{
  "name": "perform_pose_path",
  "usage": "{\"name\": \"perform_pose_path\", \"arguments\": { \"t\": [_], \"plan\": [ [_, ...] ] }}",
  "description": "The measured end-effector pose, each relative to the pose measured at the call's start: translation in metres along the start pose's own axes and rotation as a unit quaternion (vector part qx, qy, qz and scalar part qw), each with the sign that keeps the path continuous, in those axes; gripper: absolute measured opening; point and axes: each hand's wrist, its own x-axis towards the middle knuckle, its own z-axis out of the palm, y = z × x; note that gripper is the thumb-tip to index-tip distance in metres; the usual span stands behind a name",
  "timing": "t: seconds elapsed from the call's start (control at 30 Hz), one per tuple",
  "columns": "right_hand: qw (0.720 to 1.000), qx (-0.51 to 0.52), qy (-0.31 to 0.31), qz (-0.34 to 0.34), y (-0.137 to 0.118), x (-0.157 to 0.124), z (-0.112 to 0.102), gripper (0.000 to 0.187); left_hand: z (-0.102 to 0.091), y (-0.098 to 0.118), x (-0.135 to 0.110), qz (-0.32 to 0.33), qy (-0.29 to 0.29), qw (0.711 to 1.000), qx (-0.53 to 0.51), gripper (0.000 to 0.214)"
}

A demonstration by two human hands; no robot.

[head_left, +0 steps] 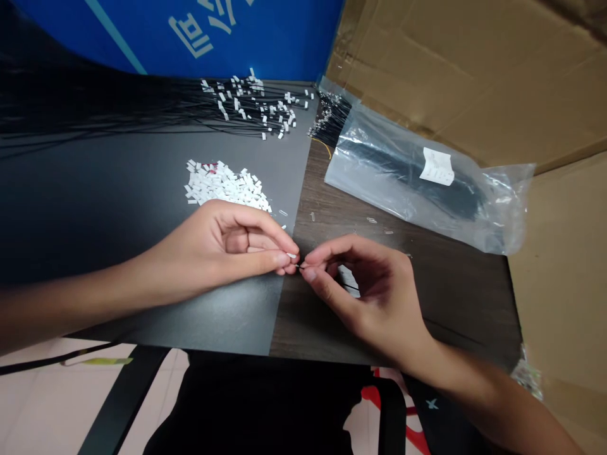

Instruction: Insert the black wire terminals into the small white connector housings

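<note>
My left hand (pixel 237 243) is closed in a pinch on a small white plastic connector (pixel 292 256) at its fingertips. My right hand (pixel 365 284) is pinched on the end of a thin black wire (pixel 349 286), and its tip meets the connector just above the table's front part. Behind my left hand lies a heap of loose white connectors (pixel 222 184) on a black mat (pixel 118 208). At the back of the mat lie black wires fitted with white connectors (pixel 256 107).
A clear plastic bag (pixel 422 183) of bundled black wires lies on the brown wooden table (pixel 455 284) at the right. Cardboard (pixel 474 69) stands behind and to the right, a blue panel (pixel 213 31) at the back. The table's front edge is near my wrists.
</note>
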Motion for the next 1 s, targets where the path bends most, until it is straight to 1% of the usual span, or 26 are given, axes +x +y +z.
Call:
{"name": "perform_pose_path", "arguments": {
  "t": [0.17,0.3,0.5,0.57,0.63,0.7,0.73,0.8,0.83,1.0],
  "plan": [
    [1.000,0.012,-0.010,0.015,0.000,0.001,-0.001,0.013,-0.002,-0.002,-0.001,0.000,0.001,1.000,0.009,0.012],
    [0.999,0.030,-0.014,0.021,0.000,0.001,-0.002,0.016,-0.001,0.000,-0.001,0.003,-0.006,1.000,0.011,0.010],
    [0.995,0.088,-0.028,0.047,0.001,0.003,-0.004,0.019,0.004,0.004,0.000,0.018,-0.007,1.000,0.016,0.015],
    [0.996,0.079,-0.023,0.034,0.003,0.001,-0.003,0.019,0.005,0.004,0.000,0.030,-0.001,0.999,0.015,0.017],
    [0.999,0.035,0.000,-0.018,0.005,-0.001,-0.002,0.018,0.005,0.003,0.000,0.041,0.006,0.999,0.015,0.019],
    [0.994,-0.032,0.015,-0.105,0.007,-0.005,-0.002,0.021,0.004,0.002,0.000,0.046,0.008,0.999,0.014,0.021],
    [0.986,-0.066,0.015,-0.152,0.007,-0.006,-0.002,0.023,0.004,0.002,0.000,0.046,0.006,0.999,0.012,0.022],
    [0.965,-0.127,0.002,-0.232,0.006,-0.009,-0.004,0.025,0.005,0.002,0.000,0.044,0.000,0.999,0.005,0.023],
    [0.953,-0.156,-0.004,-0.259,0.005,-0.010,-0.006,0.025,0.005,0.002,0.000,0.042,-0.002,0.999,0.001,0.024],
    [0.893,-0.275,0.004,-0.356,0.007,-0.011,-0.013,0.024,0.008,0.004,-0.001,0.012,-0.015,0.999,-0.041,0.021]
  ]
}}
